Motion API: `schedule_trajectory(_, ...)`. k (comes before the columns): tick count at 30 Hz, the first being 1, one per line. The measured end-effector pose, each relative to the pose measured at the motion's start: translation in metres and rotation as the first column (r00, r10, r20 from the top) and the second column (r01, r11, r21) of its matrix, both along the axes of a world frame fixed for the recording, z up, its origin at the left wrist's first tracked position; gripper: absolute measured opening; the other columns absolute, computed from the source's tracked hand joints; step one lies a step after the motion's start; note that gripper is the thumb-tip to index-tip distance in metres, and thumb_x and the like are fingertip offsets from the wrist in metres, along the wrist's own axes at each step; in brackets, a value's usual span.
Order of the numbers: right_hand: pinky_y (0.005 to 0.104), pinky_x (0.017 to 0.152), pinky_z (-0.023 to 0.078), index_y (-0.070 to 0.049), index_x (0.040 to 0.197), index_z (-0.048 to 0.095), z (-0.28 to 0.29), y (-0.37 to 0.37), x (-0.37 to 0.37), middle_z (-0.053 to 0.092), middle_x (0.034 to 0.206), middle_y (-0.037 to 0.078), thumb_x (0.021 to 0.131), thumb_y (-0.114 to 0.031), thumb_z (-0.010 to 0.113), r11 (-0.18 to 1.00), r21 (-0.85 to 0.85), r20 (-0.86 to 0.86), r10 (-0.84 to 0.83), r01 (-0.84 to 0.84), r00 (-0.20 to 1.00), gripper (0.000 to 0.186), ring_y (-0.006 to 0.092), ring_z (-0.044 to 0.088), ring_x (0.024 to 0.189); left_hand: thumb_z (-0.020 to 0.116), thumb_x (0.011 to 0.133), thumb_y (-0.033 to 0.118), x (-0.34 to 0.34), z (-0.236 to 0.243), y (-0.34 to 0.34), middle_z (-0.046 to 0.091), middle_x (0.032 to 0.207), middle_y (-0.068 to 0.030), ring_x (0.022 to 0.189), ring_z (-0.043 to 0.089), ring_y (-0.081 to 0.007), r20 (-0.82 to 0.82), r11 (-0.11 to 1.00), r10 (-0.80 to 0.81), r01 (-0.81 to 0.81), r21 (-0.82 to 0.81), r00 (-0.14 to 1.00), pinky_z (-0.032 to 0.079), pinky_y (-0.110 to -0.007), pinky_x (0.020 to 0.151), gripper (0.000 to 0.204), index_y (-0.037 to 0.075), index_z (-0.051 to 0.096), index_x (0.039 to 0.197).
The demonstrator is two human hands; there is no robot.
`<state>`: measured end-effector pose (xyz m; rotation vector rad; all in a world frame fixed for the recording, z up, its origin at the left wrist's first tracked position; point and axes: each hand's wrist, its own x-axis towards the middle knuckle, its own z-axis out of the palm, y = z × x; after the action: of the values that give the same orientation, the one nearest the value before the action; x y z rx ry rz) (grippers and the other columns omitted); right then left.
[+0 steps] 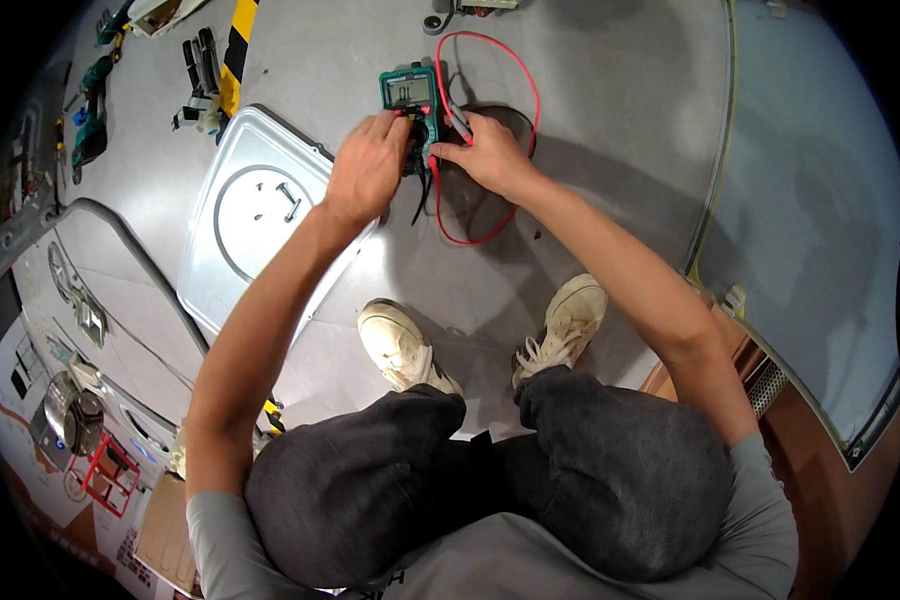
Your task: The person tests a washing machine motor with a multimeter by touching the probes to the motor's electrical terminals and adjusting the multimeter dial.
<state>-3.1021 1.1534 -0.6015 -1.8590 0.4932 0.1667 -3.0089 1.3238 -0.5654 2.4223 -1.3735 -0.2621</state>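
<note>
A green and black digital multimeter (410,90) is held above the grey floor, its display facing up. My left hand (368,165) is closed on its left side, with the fingertips at the buttons and dial below the display. My right hand (488,155) grips its lower right edge, the thumb beside the lead sockets. A grey probe-like piece (459,122) lies against the right fingers; whether they grip it I cannot tell. The red test lead (536,85) loops around to the right of the meter. Part of a black lead (422,198) hangs below it.
A pale metal panel (210,235) with a ring groove lies left of my hands, a bolt (288,203) and small parts on it. Black-handled tools (202,75) and a green power tool (92,115) lie farther left. A large pale panel (810,200) stands at right.
</note>
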Motion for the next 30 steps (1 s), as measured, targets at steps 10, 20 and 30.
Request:
schedule_trajectory(10,0.0223,0.053,0.033,-0.008,0.076,0.054,0.075,-0.034,-0.014,0.052,0.073,-0.001,0.102,-0.043,0.044,0.701,0.690,-0.100,-0.154,0.180,0.983,0.045,0.0041,0.042,0.058,0.058,0.096,0.027,-0.046,0.068,-0.028,0.061,0.094,-0.0160,0.079,0.058,-0.0280,-0.624,0.958,0.151,-0.270,-0.100,0.767,0.047,-0.038,0.073,0.030,-0.001,0.061,0.108)
schedule_trajectory(20,0.0229,0.045,0.037,-0.001,0.088,0.065,0.115,-0.053,-0.014,0.057,0.061,0.002,0.099,-0.045,0.051,0.836,0.548,0.022,-0.044,0.025,0.999,0.047,0.0080,0.048,0.045,0.059,0.099,0.019,-0.032,0.090,-0.045,0.061,0.088,-0.0005,0.079,0.051,-0.0066,-0.927,0.959,0.039,-0.275,-0.070,0.373,0.043,-0.024,0.070,0.025,-0.002,0.061,0.112)
schedule_trajectory(30,0.0228,0.042,0.038,-0.003,0.092,0.065,0.128,-0.107,-0.030,0.057,0.062,0.002,0.098,-0.042,0.054,0.684,0.717,-0.069,-0.124,0.136,0.990,0.041,0.0084,0.048,0.045,0.066,0.092,0.010,-0.014,0.091,-0.032,0.066,0.107,-0.0014,0.090,0.059,-0.0096,-0.997,0.881,0.071,-0.467,0.072,-0.019,0.045,-0.025,0.083,0.021,0.005,0.063,0.112)
